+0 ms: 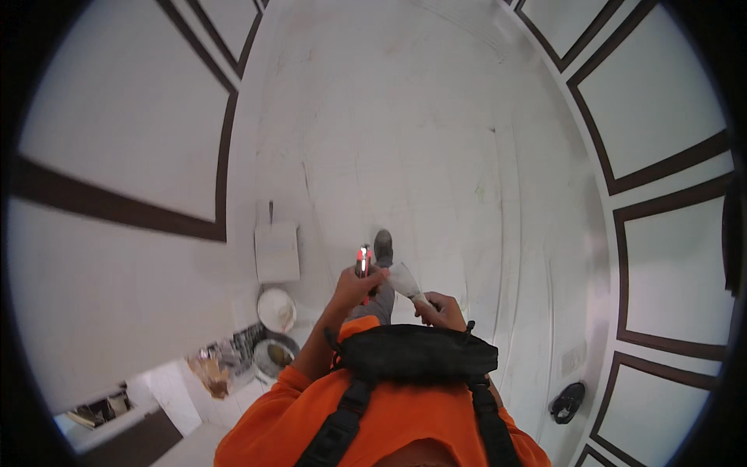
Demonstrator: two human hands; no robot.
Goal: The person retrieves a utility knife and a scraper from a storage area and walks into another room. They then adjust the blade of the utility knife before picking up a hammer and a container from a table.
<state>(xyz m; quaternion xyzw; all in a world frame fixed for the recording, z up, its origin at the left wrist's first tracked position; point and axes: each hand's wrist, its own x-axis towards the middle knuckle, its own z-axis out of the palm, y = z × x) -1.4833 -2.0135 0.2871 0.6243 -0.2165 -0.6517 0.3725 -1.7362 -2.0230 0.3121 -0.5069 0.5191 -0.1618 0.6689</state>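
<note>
1. Lower left: brown scrap (212, 375) on the floor; a square white pan (278, 253) with a dark handle sits further up the frame.
2. Just right of the scrap: white bucket (276, 309), with a second bucket (262, 359) below it, both near the left forearm.
3. Centre: left hand (358, 288) wraps a red-and-black tool (363, 263), shiny end toward top of frame. Exact type unclear. Probably light, rigid; hold by the body, off the shiny end in case it's sharp.
4. Just right of that: scraper (402, 280), broad pale blade angled up-left, near the left fingertips; contact there can't be told. Likely light, thin blade with some flex, maybe slick if residue is on it. Take it by the handle, off the blade edge.
5. Right of centre: right hand (443, 311) grasps the scraper at its handle end, fingers curled round; how tight, can't tell.
6. Lower right: black shoe (568, 402) on the floor by the wall.
</note>
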